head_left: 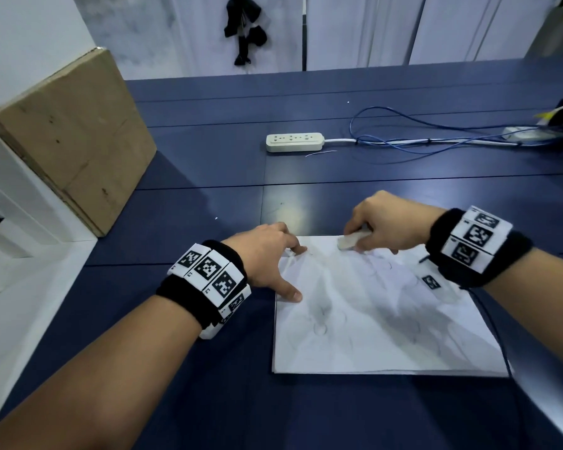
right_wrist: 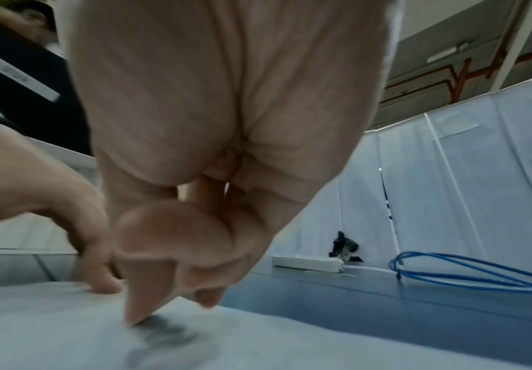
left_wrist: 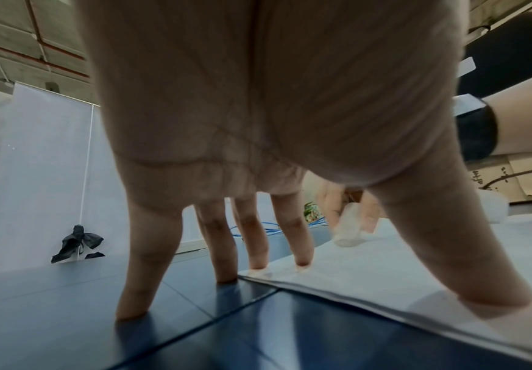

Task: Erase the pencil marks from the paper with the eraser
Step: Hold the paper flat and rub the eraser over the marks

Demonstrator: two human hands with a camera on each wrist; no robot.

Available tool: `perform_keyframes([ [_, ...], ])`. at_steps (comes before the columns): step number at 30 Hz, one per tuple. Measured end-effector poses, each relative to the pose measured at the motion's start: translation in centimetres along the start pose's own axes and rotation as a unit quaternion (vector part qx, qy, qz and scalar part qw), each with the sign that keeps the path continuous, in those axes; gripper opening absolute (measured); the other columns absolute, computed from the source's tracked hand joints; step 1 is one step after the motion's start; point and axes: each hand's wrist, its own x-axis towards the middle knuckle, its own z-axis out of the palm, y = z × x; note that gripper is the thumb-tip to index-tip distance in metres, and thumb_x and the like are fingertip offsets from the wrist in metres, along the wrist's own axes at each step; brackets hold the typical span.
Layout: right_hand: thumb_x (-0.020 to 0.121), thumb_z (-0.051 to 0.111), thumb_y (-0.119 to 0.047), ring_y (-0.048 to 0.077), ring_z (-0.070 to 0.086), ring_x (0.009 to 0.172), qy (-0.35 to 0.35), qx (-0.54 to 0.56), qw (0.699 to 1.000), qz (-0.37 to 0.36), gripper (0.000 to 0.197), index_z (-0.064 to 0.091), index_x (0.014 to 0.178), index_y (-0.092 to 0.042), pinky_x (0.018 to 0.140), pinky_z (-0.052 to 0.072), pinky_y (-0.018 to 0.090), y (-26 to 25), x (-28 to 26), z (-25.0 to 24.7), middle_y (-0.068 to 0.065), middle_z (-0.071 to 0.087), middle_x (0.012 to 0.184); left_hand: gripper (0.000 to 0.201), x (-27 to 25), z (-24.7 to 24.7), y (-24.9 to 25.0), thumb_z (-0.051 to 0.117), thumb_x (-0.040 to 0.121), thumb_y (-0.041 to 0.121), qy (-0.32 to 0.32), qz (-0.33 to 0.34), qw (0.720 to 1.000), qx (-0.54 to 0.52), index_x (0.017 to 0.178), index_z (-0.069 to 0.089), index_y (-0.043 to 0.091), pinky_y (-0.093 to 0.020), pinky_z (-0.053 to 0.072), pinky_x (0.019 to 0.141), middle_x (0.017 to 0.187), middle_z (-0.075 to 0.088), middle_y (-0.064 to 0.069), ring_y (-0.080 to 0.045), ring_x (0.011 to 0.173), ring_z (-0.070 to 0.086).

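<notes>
A white sheet of paper (head_left: 381, 323) with faint grey pencil smudges lies flat on the dark blue surface (head_left: 208, 177), near the person. The left hand (head_left: 267, 254) is spread, its fingertips (left_wrist: 302, 260) and thumb pressing on the sheet's far-left corner, the other fingers standing on the surface beside it. The right hand (head_left: 387, 222) pinches a small white rectangular eraser (head_left: 351, 240) between thumb and fingers, its end touching the paper at the far edge. A brown cardboard box (head_left: 75, 138) stands at the far left; a cream power strip (head_left: 294, 142) and blue cable (head_left: 403, 131) lie farther off.
</notes>
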Motion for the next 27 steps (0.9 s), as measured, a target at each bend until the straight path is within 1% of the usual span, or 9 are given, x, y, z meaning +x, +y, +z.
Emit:
perform_keyframes([
  [4,0.077,0.075,-0.026,0.02,0.066,0.062,-0.111,0.056,0.991,-0.044,0.024,0.076,0.101,-0.029,0.042,0.05,0.02,-0.9,-2.4,1.3,-0.01,0.068,0.088,0.097,0.0,0.0,-0.1,0.078,0.053,0.072,-0.003,0.004,1.0,0.002,0.137,0.047,0.035,-0.044,0.048,0.096,0.131,0.039,0.012,-0.014,0.123,0.042],
  [6,0.075,0.076,-0.027,0.023,0.067,0.056,-0.089,0.043,0.994,-0.034,0.025,0.076,0.099,-0.03,0.042,0.047,0.017,-0.6,-1.7,1.1,-0.006,0.07,0.086,0.097,0.0,0.0,-0.1,0.077,0.053,0.073,-0.004,0.006,1.0,0.006,0.137,0.047,0.035,-0.045,0.049,0.095,0.131,0.04,0.011,-0.014,0.123,0.043],
  [9,0.079,0.074,-0.034,0.02,0.064,0.045,-0.006,0.005,1.0,-0.004,0.017,0.077,0.095,-0.028,0.041,0.049,0.023,-0.2,0.4,0.1,-0.003,0.069,0.082,0.096,-0.1,-0.2,0.1,0.078,0.054,0.071,-0.006,0.004,1.0,0.01,0.137,0.048,0.033,-0.044,0.049,0.094,0.131,0.04,0.01,-0.015,0.121,0.045],
  [12,0.08,0.073,-0.033,0.023,0.064,0.057,0.038,0.012,0.999,0.01,0.018,0.078,0.095,-0.025,0.038,0.044,0.016,0.1,0.8,-0.1,-0.003,0.07,0.087,0.096,-0.2,-0.2,0.3,0.079,0.055,0.07,-0.004,0.005,1.0,0.013,0.138,0.047,0.033,-0.044,0.049,0.095,0.132,0.04,0.009,-0.016,0.122,0.044],
  [14,0.079,0.074,-0.032,0.009,0.06,0.064,0.02,0.0,1.0,-0.018,0.019,0.077,0.097,-0.027,0.051,0.043,0.007,-0.2,-0.2,0.3,-0.011,0.068,0.089,0.095,-0.2,-0.2,0.2,0.079,0.055,0.07,-0.004,0.005,1.0,0.01,0.138,0.047,0.033,-0.044,0.048,0.096,0.133,0.04,0.009,-0.016,0.123,0.044],
  [15,0.078,0.074,-0.033,0.006,0.059,0.065,-0.013,0.008,0.999,-0.032,0.021,0.077,0.098,-0.029,0.054,0.045,0.008,-0.5,-0.9,0.8,-0.014,0.066,0.088,0.095,-0.2,-0.2,0.2,0.079,0.055,0.069,-0.005,0.004,1.0,0.007,0.138,0.047,0.034,-0.044,0.048,0.097,0.134,0.04,0.009,-0.016,0.124,0.043],
  [18,0.074,0.072,-0.039,0.02,0.067,0.062,-0.085,0.057,0.994,-0.039,0.026,0.076,0.099,-0.032,0.044,0.051,0.022,-1.2,-1.8,1.4,-0.012,0.067,0.088,0.095,-0.2,-0.2,0.2,0.079,0.055,0.07,-0.006,0.005,1.0,0.009,0.138,0.047,0.035,-0.044,0.048,0.098,0.135,0.039,0.009,-0.015,0.125,0.042],
  [23,0.08,0.068,-0.04,0.023,0.065,0.049,0.019,0.018,1.0,0.008,0.021,0.077,0.092,-0.026,0.038,0.046,0.019,0.0,0.6,-0.1,-0.001,0.07,0.081,0.096,-0.5,-0.4,0.5,0.079,0.058,0.068,-0.007,0.002,1.0,0.019,0.14,0.045,0.033,-0.044,0.049,0.096,0.137,0.038,0.009,-0.015,0.126,0.042],
  [27,0.079,0.073,-0.032,0.008,0.064,0.059,-0.002,0.026,1.0,-0.009,0.02,0.077,0.097,-0.027,0.046,0.052,0.019,-0.4,-0.8,0.3,-0.006,0.069,0.089,0.094,-0.7,-0.5,0.6,0.08,0.058,0.067,-0.006,-0.002,1.0,0.014,0.14,0.045,0.035,-0.045,0.049,0.096,0.137,0.038,0.01,-0.014,0.127,0.042],
])
